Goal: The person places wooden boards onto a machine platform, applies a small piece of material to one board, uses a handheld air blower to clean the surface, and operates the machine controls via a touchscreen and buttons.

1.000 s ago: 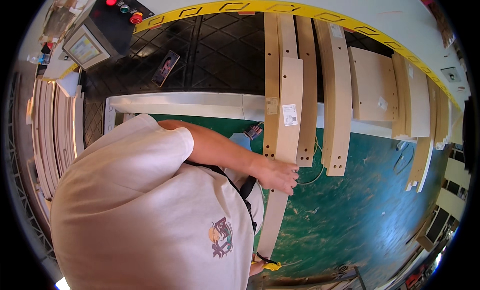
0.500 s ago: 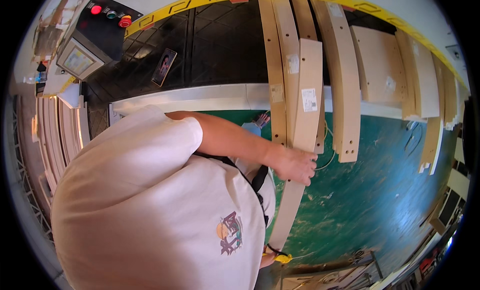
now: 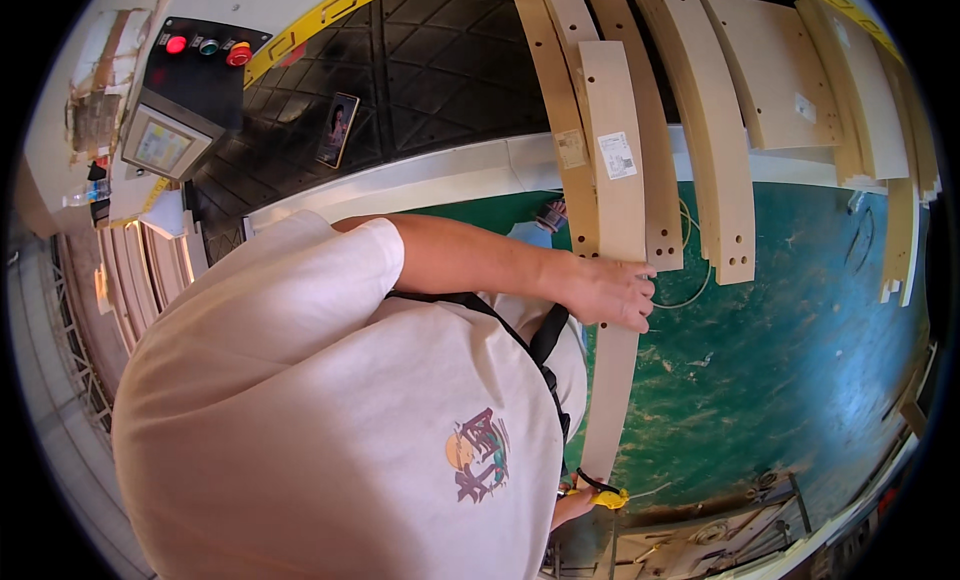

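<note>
A long pale, slightly curved wooden slat (image 3: 618, 215) with a white label runs from the far pile toward me. My left hand (image 3: 608, 292) lies across its middle, fingers curled over the edge. Down by the slat's near end, my right hand (image 3: 574, 506) is closed around a yellow-and-black hand tool (image 3: 608, 498); most of that hand is hidden by my shirt, and the tool's exact kind does not show. Beneath and beside the slat are other drilled wooden slats (image 3: 655, 180), their ends reaching over the green floor.
More drilled slats (image 3: 728, 200) and a wide wooden panel (image 3: 770, 80) lie at the far right on a black surface (image 3: 440, 90) with a pale metal edge. A phone (image 3: 338, 130) rests there, near a control box (image 3: 205, 65) with buttons. A pale cable (image 3: 690, 298) loops onto the green floor (image 3: 740, 380).
My view has shifted. The labelled slat has turned slightly, its far end moving left over the neighbouring slat. Both hands keep about the same places along it.
</note>
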`<act>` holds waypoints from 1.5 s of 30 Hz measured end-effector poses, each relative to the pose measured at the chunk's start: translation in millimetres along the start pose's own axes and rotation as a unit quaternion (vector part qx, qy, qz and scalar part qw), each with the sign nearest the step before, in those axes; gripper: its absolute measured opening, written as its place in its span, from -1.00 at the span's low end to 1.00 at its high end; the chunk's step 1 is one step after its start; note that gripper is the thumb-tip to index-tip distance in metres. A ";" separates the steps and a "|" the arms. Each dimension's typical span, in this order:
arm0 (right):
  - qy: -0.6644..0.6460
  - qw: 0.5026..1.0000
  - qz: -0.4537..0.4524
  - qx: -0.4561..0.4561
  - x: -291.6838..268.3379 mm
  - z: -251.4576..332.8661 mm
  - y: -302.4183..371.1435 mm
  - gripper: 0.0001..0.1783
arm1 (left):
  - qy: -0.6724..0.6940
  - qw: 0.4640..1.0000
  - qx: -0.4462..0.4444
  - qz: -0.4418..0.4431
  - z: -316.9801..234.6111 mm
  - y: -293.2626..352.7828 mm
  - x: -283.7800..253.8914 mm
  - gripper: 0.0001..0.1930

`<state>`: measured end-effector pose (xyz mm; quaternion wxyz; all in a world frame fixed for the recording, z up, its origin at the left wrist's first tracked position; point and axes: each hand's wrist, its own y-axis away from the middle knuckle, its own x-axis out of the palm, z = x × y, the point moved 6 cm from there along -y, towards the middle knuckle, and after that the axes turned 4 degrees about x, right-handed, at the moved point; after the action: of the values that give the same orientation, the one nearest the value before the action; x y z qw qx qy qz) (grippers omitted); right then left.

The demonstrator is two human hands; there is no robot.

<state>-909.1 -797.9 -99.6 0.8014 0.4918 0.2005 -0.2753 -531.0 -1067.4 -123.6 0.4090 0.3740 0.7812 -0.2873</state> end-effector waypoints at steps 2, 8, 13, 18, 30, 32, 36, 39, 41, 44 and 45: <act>0.006 1.000 0.004 -0.002 -0.8 5.7 -5.8 -0.56 | -0.019 0.998 0.007 -0.057 1.4 2.9 -0.5 -0.69; 0.007 1.000 0.016 -0.002 1.8 5.4 -12.3 -0.56 | 0.039 0.999 -0.014 0.006 1.3 3.0 -0.9 -0.64; 0.001 1.000 0.026 -0.007 3.0 4.0 -20.6 -0.57 | 0.009 0.999 -0.016 -0.032 4.8 7.2 1.5 -0.65; -0.008 0.999 0.027 -0.015 -3.2 2.6 -28.5 -0.58 | -0.050 0.993 -0.072 -0.074 16.4 13.4 -8.5 -0.54; -0.051 0.998 0.020 -0.014 -0.4 -16.0 -40.3 -0.59 | -0.075 0.989 -0.115 -0.046 46.7 23.5 -31.0 -0.66; -0.069 0.997 0.016 -0.016 2.0 -19.3 -46.2 -0.59 | -0.082 0.989 -0.120 -0.041 45.3 20.9 -35.3 -0.68; -0.083 0.996 0.018 -0.038 1.4 -10.5 -50.3 -0.61 | -0.130 0.983 -0.122 -0.037 44.5 21.9 -36.2 -0.67; -0.105 0.994 0.025 -0.026 4.3 -9.6 -44.9 -0.63 | -0.152 0.981 -0.105 -0.058 45.8 20.1 -33.8 -0.66; -0.122 0.992 0.017 -0.026 0.2 -13.7 -47.4 -0.64 | -0.146 0.983 -0.101 -0.050 47.2 18.6 -31.0 -0.65; -0.144 0.989 0.015 -0.024 4.0 -4.8 -42.2 -0.65 | -0.143 0.984 -0.099 -0.027 48.6 17.5 -31.8 -0.61; -0.145 0.989 0.014 -0.021 6.5 -0.7 -39.1 -0.65 | -0.139 0.985 -0.101 -0.016 49.2 16.8 -33.9 -0.59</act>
<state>-929.1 -813.1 -130.2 0.8359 0.4322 0.0814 -0.3284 -483.3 -1107.0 -121.7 0.5444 0.2750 0.7478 -0.2623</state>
